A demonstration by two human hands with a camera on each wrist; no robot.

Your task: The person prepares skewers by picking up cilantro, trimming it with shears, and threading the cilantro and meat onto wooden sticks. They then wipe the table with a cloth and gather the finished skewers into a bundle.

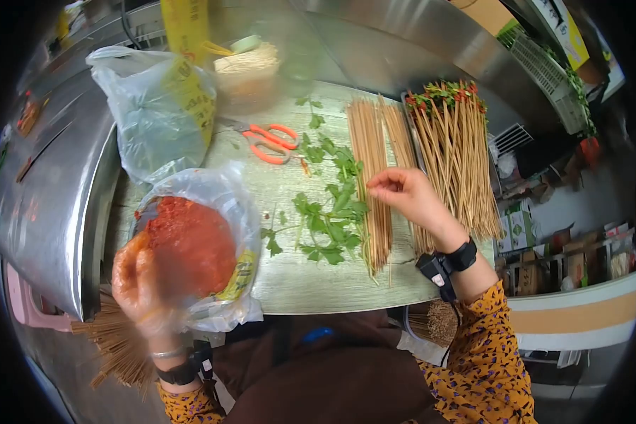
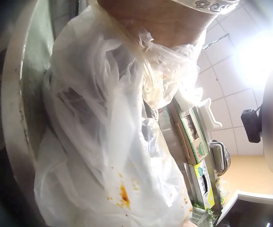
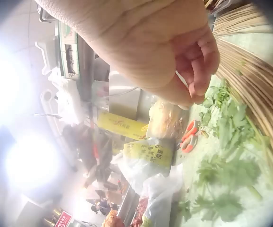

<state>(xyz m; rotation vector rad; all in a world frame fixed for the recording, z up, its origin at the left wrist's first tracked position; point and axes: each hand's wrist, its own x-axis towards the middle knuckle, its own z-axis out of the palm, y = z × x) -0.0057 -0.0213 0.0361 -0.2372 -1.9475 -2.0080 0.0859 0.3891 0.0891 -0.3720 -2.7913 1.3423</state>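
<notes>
My left hand (image 1: pixel 140 283), in a clear plastic glove smeared orange-red, is at the near-left rim of a plastic-lined container (image 1: pixel 251 226). Inside lies a wet red mass of what looks like marinated meat (image 1: pixel 191 237). The left fingers bend inward; I cannot tell whether they hold anything. The left wrist view shows mostly the loose glove plastic (image 2: pixel 103 142), with orange spots. My bare right hand (image 1: pixel 410 201) hovers over a bundle of thin wooden skewers (image 1: pixel 369 141), fingers loosely bent, thumb near the fingertips. The right wrist view shows nothing between thumb and fingers (image 3: pixel 200 71).
Leafy green sprigs (image 1: pixel 332 219) lie mid-table beside the skewers. Orange-handled scissors (image 1: pixel 272 145) lie farther back. A knotted plastic bag (image 1: pixel 155 113) stands at the back left. On the right, a tray holds many stick ends (image 1: pixel 449 155) with red and green tops.
</notes>
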